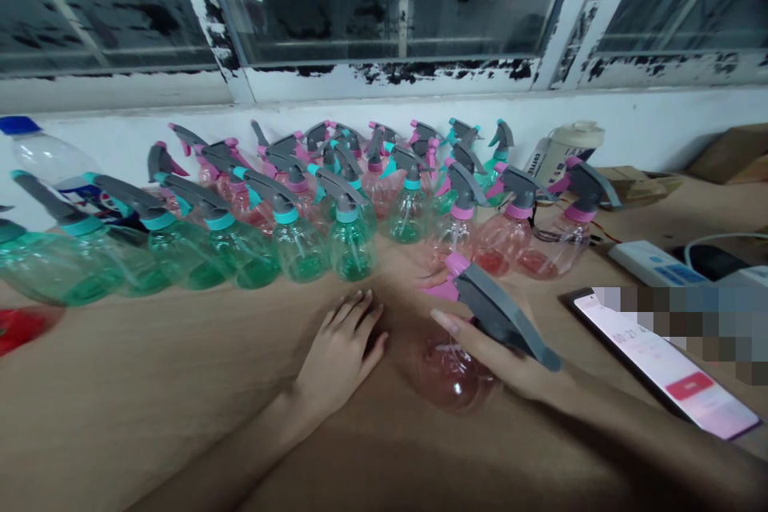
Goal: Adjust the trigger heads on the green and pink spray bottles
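Note:
My right hand (pixel 489 352) is wrapped round the neck of a pink spray bottle (pixel 453 384). That bottle has a see-through round body and a grey head with a pink nozzle and trigger, pointing away to the left. Flat on the table lies my left hand (pixel 342 344), fingers stretched out and nothing in it. Just beyond its fingertips stands a green spray bottle (pixel 352 248) with a teal collar. Ahead of my right hand are several pink spray bottles, the nearest a pink-collared bottle (pixel 453 240).
Rows of green and pink spray bottles line the back of the wooden table (pixel 180 384). A phone (pixel 666 368) lies at right, near a white power strip (pixel 657 262). A printed cup (pixel 564 148) and a cardboard box (pixel 729 154) stand behind; a blue-capped bottle (pixel 51 152) is at left.

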`<state>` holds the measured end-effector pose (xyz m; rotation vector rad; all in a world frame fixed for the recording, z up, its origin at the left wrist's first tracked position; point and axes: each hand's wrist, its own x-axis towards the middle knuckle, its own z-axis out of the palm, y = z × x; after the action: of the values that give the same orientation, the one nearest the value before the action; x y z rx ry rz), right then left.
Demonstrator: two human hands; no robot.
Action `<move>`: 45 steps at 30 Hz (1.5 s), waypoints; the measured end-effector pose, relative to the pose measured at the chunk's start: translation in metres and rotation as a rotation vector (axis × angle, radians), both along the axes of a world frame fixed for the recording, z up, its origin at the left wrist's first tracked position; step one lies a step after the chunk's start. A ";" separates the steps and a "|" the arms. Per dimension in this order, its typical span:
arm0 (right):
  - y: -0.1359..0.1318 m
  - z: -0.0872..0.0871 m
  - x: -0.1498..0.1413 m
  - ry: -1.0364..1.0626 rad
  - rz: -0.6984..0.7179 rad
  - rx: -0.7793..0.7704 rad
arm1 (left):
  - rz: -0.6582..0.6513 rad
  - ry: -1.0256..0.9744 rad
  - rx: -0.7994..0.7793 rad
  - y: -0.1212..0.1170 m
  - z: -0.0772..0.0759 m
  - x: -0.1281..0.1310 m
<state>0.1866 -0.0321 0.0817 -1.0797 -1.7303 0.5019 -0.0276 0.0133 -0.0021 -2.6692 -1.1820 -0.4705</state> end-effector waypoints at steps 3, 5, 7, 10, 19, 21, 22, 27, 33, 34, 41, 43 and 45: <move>-0.001 0.003 0.000 0.004 0.010 0.006 | 0.000 0.002 0.004 -0.001 0.001 0.000; -0.001 0.004 0.000 0.015 0.053 0.011 | -0.001 0.003 0.006 -0.001 0.002 0.000; -0.002 0.005 -0.001 0.017 0.082 -0.010 | 0.000 0.003 0.004 -0.001 0.002 0.000; -0.003 0.006 -0.001 0.003 0.074 -0.023 | -0.005 0.009 0.006 -0.001 0.002 0.000; -0.016 -0.003 -0.002 -0.129 -0.048 0.082 | 0.007 0.013 0.023 -0.001 0.001 0.000; -0.015 -0.004 -0.003 -0.140 -0.049 0.111 | 0.008 0.015 0.019 -0.001 0.002 0.000; -0.015 -0.004 -0.003 -0.129 -0.040 0.115 | 0.009 0.015 0.019 -0.001 0.002 0.001; -0.015 -0.004 -0.003 -0.044 0.007 0.058 | 0.002 0.006 0.023 -0.001 0.002 0.001; -0.015 -0.005 -0.004 0.004 0.014 0.050 | 0.000 0.009 0.023 0.000 0.001 0.000; -0.015 -0.004 -0.004 0.006 0.024 0.040 | 0.001 0.010 0.026 0.000 0.001 0.000; -0.013 -0.001 -0.001 -0.010 0.084 -0.045 | -0.009 0.008 0.012 0.001 0.001 0.000; -0.014 0.001 -0.001 0.000 0.102 -0.040 | -0.006 0.008 0.012 0.001 0.001 -0.001; -0.016 0.001 -0.002 -0.003 0.123 -0.001 | -0.003 0.016 0.006 0.002 0.001 -0.002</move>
<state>0.1848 -0.0476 0.0831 -0.9792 -1.8070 0.5780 -0.0296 0.0149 -0.0014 -2.6656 -1.1702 -0.4512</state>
